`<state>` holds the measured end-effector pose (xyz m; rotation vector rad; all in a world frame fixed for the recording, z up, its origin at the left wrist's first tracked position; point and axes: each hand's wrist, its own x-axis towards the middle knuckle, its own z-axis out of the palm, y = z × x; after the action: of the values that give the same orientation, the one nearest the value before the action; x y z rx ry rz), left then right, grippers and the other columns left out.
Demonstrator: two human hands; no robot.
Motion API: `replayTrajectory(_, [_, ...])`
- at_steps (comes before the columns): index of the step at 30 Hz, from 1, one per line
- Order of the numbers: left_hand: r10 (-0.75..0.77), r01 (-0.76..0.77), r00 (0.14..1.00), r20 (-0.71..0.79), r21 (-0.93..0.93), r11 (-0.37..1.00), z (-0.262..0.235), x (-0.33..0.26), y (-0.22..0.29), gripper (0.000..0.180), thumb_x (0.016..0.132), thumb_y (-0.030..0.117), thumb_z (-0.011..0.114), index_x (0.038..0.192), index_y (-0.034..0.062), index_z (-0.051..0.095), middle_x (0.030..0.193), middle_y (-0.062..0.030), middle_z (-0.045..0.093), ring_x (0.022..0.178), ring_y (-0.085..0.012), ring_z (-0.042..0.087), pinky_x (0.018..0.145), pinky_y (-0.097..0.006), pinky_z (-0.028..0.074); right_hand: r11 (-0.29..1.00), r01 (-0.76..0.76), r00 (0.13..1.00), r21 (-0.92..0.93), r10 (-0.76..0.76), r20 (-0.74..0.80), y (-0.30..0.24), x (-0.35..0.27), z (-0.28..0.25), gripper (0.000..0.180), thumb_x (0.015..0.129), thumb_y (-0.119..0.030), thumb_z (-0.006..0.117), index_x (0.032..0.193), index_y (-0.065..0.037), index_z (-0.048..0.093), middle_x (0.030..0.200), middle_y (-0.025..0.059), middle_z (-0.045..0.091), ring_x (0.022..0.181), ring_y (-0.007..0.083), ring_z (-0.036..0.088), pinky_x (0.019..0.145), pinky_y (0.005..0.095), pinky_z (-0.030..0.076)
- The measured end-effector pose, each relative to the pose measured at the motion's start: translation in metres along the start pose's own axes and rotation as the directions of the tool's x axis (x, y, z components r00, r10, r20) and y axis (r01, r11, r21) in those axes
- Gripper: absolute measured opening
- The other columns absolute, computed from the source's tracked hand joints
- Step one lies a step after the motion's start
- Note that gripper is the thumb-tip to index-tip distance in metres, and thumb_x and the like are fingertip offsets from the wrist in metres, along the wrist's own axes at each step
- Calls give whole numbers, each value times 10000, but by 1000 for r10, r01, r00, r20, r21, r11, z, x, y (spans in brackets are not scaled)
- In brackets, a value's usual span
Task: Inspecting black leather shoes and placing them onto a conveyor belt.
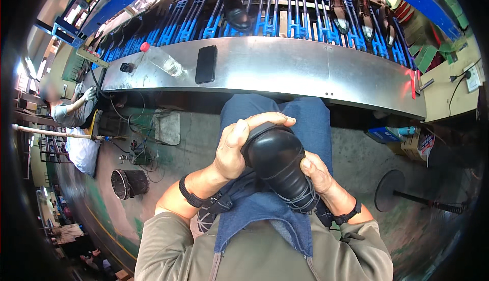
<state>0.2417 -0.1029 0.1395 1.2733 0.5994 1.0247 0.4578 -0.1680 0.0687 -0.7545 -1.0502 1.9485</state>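
A black leather shoe (pixel 277 158) is held above my lap, its rounded toe pointing away from me and its upper facing up. Thin cord or lace (pixel 300 199) crosses the part nearest me. My left hand (pixel 233 146) wraps round the toe end from the left, fingers stretched along the far edge of the sole. On the right side, my right hand (pixel 317 173) grips the shoe with the thumb pressed against the upper. Most of the right fingers are hidden beneath it. A blue denim apron (pixel 254 217) covers my lap under the shoe.
Ahead runs a metal ledge (pixel 265 62) bearing a phone (pixel 206 64) and a clear bottle (pixel 163 59). Behind it, blue racks (pixel 268 13) carry shoes, including a black one (pixel 237 13). A bucket (pixel 130 183) stands left, a round-based stand (pixel 391 189) right. A co-worker (pixel 69 105) sits far left.
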Motion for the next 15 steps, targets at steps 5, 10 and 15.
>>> replayTrajectory(5, [-25,24,1000,-12,-26,999,-1,0,0,785,1030,553,193,1254,-86,593,1254,-271,628,1223,-401,581,1083,-509,433,1000,9,1000,1,-9,-20,-4,3,4,716,996,-546,536,1380,58,511,1035,13,626,873,61,542,785,212,437])
replayTrajectory(10, [-37,36,999,-16,-43,998,-1,-1,-1,785,1026,558,201,1261,-87,583,1256,-274,625,1231,-399,576,1083,-508,435,1000,-29,1000,8,29,-3,2,3,0,698,995,-548,545,1349,54,531,1051,18,629,898,65,558,796,220,454])
replayTrajectory(15, [-48,46,999,-24,-78,996,-1,-2,-4,783,1021,564,214,1274,-84,574,1257,-275,623,1242,-401,568,1089,-508,429,999,-12,999,38,13,-42,-4,3,8,700,990,-549,557,1343,54,534,985,-8,609,832,46,520,744,205,426])
